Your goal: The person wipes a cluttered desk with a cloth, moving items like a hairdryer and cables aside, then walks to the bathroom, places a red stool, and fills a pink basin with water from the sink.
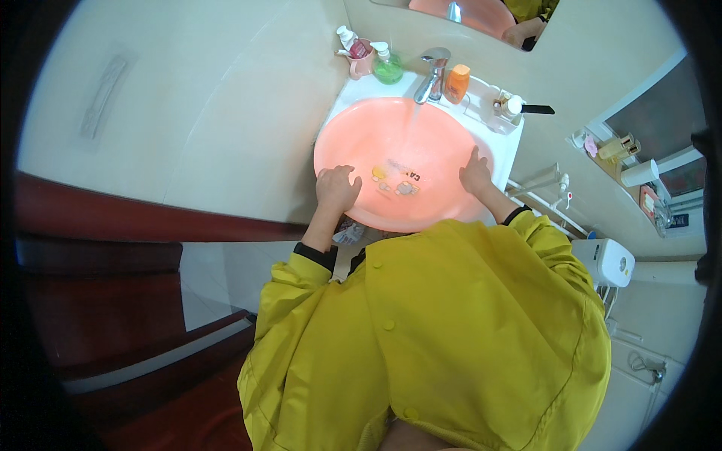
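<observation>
A pink plastic basin (333, 146) with a cartoon print on its bottom sits on the white washbasin (510, 149). On its left side my left hand (337, 189) grips the rim, thumb spread towards the inside. My right hand (476, 172) is at the right rim, its fingers on the edge and inner wall. The chrome faucet (433, 79) reaches over the far rim, and a thin stream of water seems to fall from it into the basin. How much water is inside is hard to tell.
Behind the basin stand a pink cup (361, 65) with tubes, a green pump bottle (388, 69), an orange bottle (457, 84) and a clear tray (485, 104) with a black-handled item. A mirror (479, 17) hangs above. Pipes (550, 203) run at the right; a dark red door frame (141, 211) is at the left.
</observation>
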`<state>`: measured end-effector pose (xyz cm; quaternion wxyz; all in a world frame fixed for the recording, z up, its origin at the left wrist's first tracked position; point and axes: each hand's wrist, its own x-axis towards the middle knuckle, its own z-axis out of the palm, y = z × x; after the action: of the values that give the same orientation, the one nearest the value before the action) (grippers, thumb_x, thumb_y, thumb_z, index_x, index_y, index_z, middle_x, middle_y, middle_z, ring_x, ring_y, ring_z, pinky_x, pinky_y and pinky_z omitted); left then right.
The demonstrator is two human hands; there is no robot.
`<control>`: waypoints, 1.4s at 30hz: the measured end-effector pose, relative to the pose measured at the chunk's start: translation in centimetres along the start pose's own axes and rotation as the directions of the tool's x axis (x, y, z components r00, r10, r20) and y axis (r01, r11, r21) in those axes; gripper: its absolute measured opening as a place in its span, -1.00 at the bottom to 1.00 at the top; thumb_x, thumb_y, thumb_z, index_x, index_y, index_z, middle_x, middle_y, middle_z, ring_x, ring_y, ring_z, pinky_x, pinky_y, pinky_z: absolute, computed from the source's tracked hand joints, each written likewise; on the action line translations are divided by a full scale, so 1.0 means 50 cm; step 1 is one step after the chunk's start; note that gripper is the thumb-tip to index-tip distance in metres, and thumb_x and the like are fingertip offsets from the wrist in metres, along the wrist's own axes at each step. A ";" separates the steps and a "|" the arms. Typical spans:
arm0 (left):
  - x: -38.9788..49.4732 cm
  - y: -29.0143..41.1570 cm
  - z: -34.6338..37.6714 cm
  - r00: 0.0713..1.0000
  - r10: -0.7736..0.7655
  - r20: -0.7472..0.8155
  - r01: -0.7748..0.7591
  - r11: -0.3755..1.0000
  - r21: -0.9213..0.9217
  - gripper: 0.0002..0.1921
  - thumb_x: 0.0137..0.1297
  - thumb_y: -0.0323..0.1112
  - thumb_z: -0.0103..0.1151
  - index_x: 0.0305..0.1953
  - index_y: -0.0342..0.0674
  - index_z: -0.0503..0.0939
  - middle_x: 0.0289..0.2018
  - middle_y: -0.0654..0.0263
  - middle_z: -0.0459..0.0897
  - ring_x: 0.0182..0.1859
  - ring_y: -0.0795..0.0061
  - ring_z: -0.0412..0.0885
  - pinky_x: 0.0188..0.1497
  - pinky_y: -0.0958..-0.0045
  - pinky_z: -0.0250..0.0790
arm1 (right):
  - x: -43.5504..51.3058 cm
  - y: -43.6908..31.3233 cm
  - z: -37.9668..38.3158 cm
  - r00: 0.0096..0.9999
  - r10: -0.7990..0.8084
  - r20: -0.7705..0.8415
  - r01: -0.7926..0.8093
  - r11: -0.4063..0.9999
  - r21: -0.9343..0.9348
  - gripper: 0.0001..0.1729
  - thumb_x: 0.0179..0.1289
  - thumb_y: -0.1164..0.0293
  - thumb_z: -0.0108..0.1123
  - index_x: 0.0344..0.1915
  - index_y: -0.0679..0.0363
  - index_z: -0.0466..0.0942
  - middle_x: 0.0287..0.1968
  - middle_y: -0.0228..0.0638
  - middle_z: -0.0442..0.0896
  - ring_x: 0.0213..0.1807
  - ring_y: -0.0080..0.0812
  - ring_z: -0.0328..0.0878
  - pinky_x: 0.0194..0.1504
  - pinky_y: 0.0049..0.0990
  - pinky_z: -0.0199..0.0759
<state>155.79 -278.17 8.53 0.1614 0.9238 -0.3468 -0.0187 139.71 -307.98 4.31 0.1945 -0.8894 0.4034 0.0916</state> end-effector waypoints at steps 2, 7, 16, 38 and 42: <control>0.000 0.000 0.000 1.000 -0.009 0.025 0.009 1.000 0.006 -0.66 0.12 -0.11 0.10 -0.14 -0.17 0.59 -0.18 0.18 0.62 -0.13 0.19 0.55 0.08 0.27 0.27 | 0.000 0.000 0.000 1.000 -0.001 0.003 0.001 1.000 0.005 -0.10 0.21 0.32 -0.01 0.34 0.37 -0.34 0.15 0.39 0.10 -0.04 0.13 0.44 -0.02 -0.21 0.40; -0.001 0.003 -0.004 1.000 -0.014 0.024 0.014 1.000 0.020 -0.66 0.12 -0.12 0.10 -0.13 -0.17 0.58 -0.16 0.20 0.62 -0.10 0.19 0.54 0.10 0.26 0.26 | 0.000 0.003 0.001 0.998 -0.069 -0.008 0.069 0.997 -0.020 -0.10 0.22 0.31 -0.01 0.33 0.44 -0.34 0.12 0.40 0.12 -0.05 0.15 0.44 -0.03 -0.22 0.40; -0.002 0.009 -0.003 1.000 -0.013 -0.024 0.013 1.000 -0.005 -0.67 0.09 -0.12 0.11 -0.18 -0.17 0.61 -0.23 0.17 0.63 -0.16 0.16 0.55 0.07 0.25 0.27 | 0.001 0.008 -0.004 0.999 -0.048 0.011 0.047 0.999 0.008 -0.09 0.21 0.32 -0.01 0.32 0.48 -0.34 0.12 0.47 0.10 -0.06 0.14 0.44 -0.05 -0.23 0.41; 0.005 0.009 0.007 1.000 0.007 -0.019 -0.007 1.000 -0.003 -0.67 0.09 -0.12 0.09 -0.20 -0.19 0.60 -0.24 0.17 0.64 -0.18 0.16 0.55 0.04 0.25 0.28 | 0.015 0.023 0.012 0.998 -0.049 -0.050 0.048 0.999 -0.020 -0.09 0.20 0.31 0.01 0.33 0.42 -0.31 0.10 0.44 0.13 -0.10 0.14 0.48 -0.06 -0.22 0.42; 0.005 0.005 0.012 0.999 0.029 -0.033 -0.028 0.999 0.025 -0.68 0.11 -0.14 0.11 -0.18 -0.19 0.59 -0.23 0.21 0.64 -0.19 0.20 0.55 0.01 0.26 0.29 | 0.017 0.024 0.011 0.998 -0.043 -0.044 0.042 0.999 -0.031 -0.09 0.20 0.30 0.02 0.33 0.42 -0.31 0.09 0.43 0.14 -0.11 0.14 0.49 -0.06 -0.22 0.42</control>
<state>155.72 -278.67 8.06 0.1560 0.9208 -0.3575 0.0031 139.37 -309.02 3.21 0.1740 -0.9024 0.3873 0.0735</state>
